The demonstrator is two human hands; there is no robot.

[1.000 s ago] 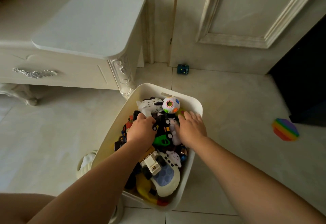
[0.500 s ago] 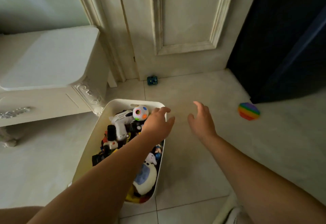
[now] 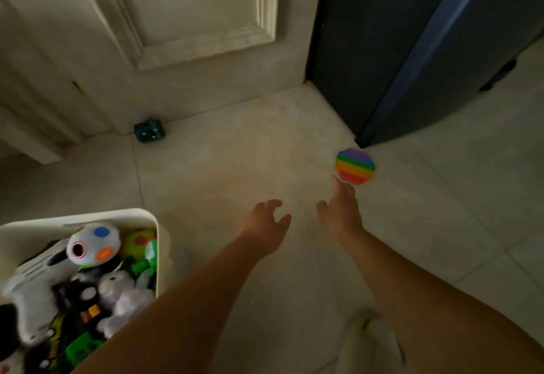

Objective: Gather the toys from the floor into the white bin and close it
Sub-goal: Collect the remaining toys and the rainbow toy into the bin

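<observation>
While both arms are reaching out over the tiled floor (image 3: pixel 235 167), the right grip (image 3: pixel 341 214) is stretching, fingers straight and released, toward a rainbow octagon toy (image 3: pixel 355 166) lying flat on the floor well to the right of the white bin (image 3: pixel 160 241) and farther out than it. The fingertips are ending just short of the toy's near edge, and whether they are touching it cannot be told. The left grip (image 3: pixel 265 226) is hovering between the bin and that toy, fingers loosely spread, holding nothing. The bin is sitting open and heaped with toys, a white dotted ball (image 3: pixel 94 245) riding high near its far rim. A small dark teal cube toy (image 3: pixel 149 131) is lying beyond the bin, at the foot of a cream door (image 3: pixel 191 20). No lid is showing. The flat toy is likely hugging the tile, so straight fingers may be pushing it farther from the bin instead of lifting it. The heaped pile may be stopping a lid from seating, and the dim cube is easily being overlooked.
</observation>
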